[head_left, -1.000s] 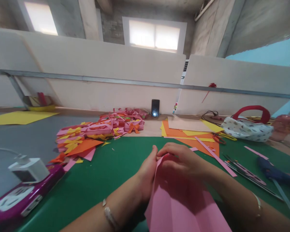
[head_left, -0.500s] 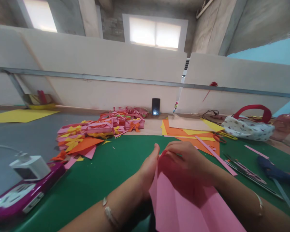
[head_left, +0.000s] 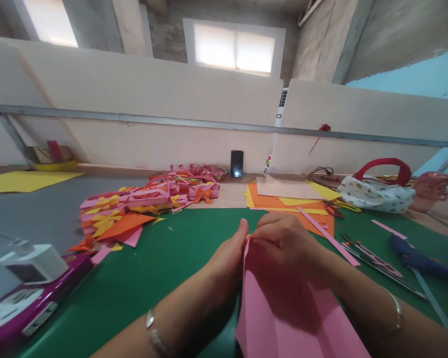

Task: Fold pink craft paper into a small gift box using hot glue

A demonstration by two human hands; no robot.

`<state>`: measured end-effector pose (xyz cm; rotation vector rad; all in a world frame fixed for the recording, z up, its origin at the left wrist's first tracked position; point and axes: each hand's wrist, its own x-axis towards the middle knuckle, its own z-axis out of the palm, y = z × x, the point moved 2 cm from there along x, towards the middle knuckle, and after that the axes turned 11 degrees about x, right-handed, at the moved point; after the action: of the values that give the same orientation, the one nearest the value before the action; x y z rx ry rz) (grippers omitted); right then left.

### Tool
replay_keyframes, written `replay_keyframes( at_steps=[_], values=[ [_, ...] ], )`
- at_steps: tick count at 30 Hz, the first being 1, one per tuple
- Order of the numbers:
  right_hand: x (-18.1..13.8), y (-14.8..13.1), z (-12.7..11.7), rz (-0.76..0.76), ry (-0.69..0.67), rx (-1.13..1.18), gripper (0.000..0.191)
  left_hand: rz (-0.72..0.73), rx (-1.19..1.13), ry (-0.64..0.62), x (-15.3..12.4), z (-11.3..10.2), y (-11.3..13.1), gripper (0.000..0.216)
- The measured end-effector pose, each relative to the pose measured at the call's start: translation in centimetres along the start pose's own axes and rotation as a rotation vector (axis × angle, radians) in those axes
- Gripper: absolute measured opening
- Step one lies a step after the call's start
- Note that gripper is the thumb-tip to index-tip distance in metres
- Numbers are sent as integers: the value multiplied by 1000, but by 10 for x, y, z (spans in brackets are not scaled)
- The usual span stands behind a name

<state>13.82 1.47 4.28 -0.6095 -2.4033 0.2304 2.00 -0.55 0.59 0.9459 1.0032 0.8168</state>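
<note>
The right hand (head_left: 285, 244) pinched pink paper (head_left: 272, 313) between its fingers, seemingly steadying it; the left hand's (head_left: 227, 266) grip was unclear.

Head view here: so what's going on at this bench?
A person is handling a creased pink sheet over a green surface. The right hand pinches its top edge, and the left hand is against that same corner, thumb up. Beyond, to the left, lies a heap of pink, orange and yellow paper pieces; a dark blue tool lies to the right.
</note>
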Motion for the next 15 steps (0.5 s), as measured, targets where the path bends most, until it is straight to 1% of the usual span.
replay_keyframes(
  at_steps=[3, 5, 7, 8, 10, 13, 15],
  values=[
    [0, 4, 2, -43, 6, -53, 31, 197, 259, 26, -4, -8, 13, 49],
    [0, 7, 2, -61, 2, -28, 27, 344, 472, 121, -8, -16, 24, 42],
    [1, 9, 3, -45, -32, 22, 26, 446, 686, 249, -13, -22, 31, 36],
    [1, 10, 3, -22, -56, 43, 26, 470, 786, 283, -16, -25, 34, 32],
    [1, 12, 6, 29, -105, 58, 23, 464, 944, 288, -19, -27, 36, 25],
    [-1, 16, 11, 51, -157, 21, 14, 421, 1090, 253, -21, -25, 33, 11],
    [-2, 17, 15, 60, -188, -9, 14, 421, 1157, 281, -21, -23, 31, 5]
  ],
)
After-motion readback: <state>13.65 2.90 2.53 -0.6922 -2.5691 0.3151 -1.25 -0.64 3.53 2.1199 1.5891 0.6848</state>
